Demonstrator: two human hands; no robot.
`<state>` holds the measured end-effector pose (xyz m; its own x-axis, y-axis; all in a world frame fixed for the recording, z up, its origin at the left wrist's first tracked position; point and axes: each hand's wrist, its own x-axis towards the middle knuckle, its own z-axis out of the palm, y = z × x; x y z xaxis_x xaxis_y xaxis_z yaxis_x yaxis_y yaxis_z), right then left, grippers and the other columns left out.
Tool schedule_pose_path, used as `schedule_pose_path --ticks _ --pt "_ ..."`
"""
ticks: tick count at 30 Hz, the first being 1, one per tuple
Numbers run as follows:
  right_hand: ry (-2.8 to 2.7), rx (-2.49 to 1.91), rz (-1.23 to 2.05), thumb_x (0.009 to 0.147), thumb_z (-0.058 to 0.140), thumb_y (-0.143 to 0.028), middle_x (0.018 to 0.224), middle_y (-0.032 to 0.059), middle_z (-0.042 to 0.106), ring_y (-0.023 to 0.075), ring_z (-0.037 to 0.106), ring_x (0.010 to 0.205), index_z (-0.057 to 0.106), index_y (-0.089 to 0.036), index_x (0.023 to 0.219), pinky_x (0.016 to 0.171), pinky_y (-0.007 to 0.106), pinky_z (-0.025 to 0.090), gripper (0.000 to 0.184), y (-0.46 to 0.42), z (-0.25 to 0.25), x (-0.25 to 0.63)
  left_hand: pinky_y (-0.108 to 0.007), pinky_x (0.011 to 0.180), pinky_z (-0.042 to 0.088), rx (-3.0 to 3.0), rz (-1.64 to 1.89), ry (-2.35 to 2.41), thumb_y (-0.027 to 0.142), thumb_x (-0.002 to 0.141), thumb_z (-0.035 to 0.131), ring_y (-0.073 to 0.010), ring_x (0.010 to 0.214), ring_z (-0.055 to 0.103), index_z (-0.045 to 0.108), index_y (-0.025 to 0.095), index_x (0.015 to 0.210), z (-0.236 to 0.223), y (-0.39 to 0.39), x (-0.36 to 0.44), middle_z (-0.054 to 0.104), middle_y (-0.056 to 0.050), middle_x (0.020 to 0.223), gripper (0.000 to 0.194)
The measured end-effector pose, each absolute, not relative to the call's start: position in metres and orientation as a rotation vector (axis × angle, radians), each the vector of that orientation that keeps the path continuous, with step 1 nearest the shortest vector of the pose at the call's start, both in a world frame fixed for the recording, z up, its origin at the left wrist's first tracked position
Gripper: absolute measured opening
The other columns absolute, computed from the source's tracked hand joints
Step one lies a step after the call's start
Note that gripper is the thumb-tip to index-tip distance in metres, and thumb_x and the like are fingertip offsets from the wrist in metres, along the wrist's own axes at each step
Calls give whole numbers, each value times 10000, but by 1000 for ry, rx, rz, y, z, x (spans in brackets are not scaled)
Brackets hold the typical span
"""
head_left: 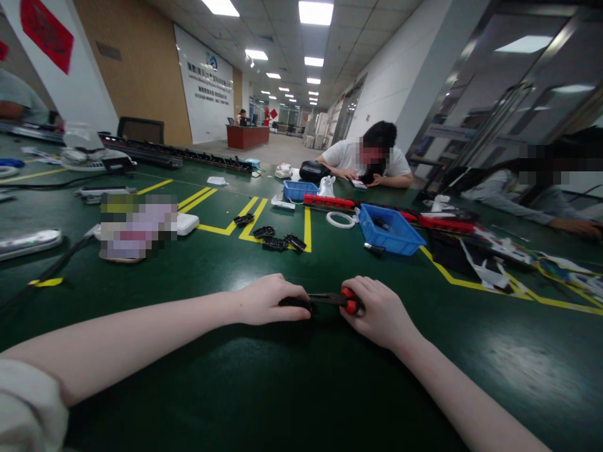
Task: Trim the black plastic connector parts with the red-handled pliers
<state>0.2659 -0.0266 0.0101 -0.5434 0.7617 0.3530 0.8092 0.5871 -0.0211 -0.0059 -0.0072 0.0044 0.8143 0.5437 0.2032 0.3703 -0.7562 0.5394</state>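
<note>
Just above the green table, my left hand (271, 300) is closed around a small black part (294, 303), mostly covered by the fingers. My right hand (379, 311) grips a pair of pliers (327, 299) by the red and black handles. The jaws of the pliers point left and meet the black part at my left fingertips; whether they bite on it I cannot tell. Beyond the hands lies a loose group of several black parts (276, 240) on the yellow-marked table.
A blue bin (391, 232) stands beyond my right hand, with a white ring of tubing (340, 219) and a smaller blue bin (300, 190) farther back. At left lies a phone-like item (136, 229), blurred out. A person (367, 157) sits across the table (211, 389).
</note>
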Motion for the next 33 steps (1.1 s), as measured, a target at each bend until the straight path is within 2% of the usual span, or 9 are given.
schedule_pose_path --ticks 4,11,24,33 --pt "-2433 -1264 -162 782 610 -239 908 57 668 213 615 814 577 -205 954 712 332 464 179 -25 9 268 -272 735 409 2489 477 668 458 991 525 -165 719 615 654 198 1124 6 -8 -7 708 -31 908 319" --pt "-2496 -1207 -234 773 620 -254 923 78 679 225 621 818 599 -193 929 716 345 468 169 -25 9 268 -262 685 396 2491 447 640 477 968 558 -169 721 596 649 179 1107 7 -7 -7 680 -32 864 342" --pt "-2533 -1153 -322 767 612 -226 943 105 679 254 610 873 607 -172 923 754 371 479 165 -24 7 266 -272 736 430 2491 415 665 506 898 655 -193 818 623 620 180 1157 5 -6 -6 685 -66 1038 418" --pt "-2442 -1147 -236 802 606 -270 987 104 653 241 617 857 582 -182 996 732 360 499 215 -24 4 267 -270 713 420 2463 438 645 480 948 587 -183 760 598 626 175 1100 8 -8 -8 673 -50 940 343"
